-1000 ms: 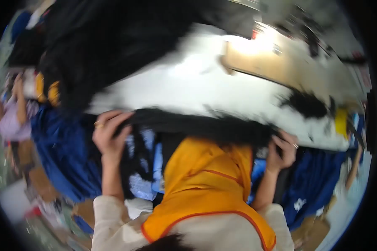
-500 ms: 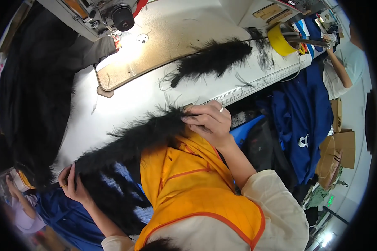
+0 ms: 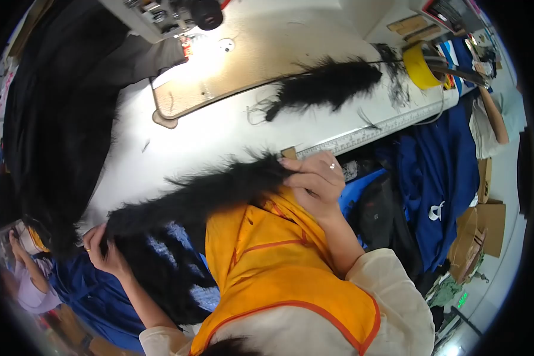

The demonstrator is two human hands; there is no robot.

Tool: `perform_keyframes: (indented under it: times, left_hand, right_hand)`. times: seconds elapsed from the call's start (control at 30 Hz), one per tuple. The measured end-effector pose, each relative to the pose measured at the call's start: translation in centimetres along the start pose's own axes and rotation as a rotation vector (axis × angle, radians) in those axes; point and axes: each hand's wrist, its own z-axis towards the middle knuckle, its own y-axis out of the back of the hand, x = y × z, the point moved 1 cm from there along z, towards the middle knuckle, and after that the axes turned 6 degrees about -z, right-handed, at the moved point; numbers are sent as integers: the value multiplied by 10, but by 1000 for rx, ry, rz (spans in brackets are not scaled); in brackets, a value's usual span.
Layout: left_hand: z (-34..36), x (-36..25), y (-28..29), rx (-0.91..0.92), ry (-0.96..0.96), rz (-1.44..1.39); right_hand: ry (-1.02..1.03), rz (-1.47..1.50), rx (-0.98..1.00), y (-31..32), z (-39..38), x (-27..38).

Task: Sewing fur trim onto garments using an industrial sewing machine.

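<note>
A long strip of black fluffy trim [image 3: 196,199] is stretched between my two hands, along the front edge of the white table [image 3: 137,172]. My left hand [image 3: 105,249] pinches its left end, low at the left. At the other end, my right hand [image 3: 315,183], with a ring on one finger, grips the strip between thumb and fingers. A second, shorter piece of black fluffy trim [image 3: 329,86] lies on the table beyond. Dark fabric with blue-white patches [image 3: 171,261] hangs below the held strip, beside my orange apron [image 3: 279,255].
A sewing machine [image 3: 178,18] stands at the far left, its lamp lighting the plate. Black fabric [image 3: 56,113] heaps over the left side. A ruler strip [image 3: 368,127] runs along the front edge. Yellow tape [image 3: 420,66] with scissors [image 3: 460,72] sits at right. Blue cloth [image 3: 436,178] hangs there.
The view has shifted, so the table and machine sit further right in the picture. Both hands still hold the trim, in nearly the same pose.
</note>
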Motion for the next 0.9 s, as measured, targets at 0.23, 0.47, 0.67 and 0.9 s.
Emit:
perform_keyframes:
  times: [0.23, 0.47, 0.67, 0.9]
  left_hand:
    - [7, -25, 5, 110, -70, 100]
    - [2, -28, 8, 99, -327, 120]
    - [-14, -29, 1, -19, -259, 122]
    - [-20, -21, -2, -46, -246, 141]
  right_hand:
    - [143, -157, 62, 4, -8, -2]
    - [181, -90, 11, 1, -16, -12]
    - [95, -40, -21, -3, -24, -19]
    - [81, -105, -21, -2, -28, -18]
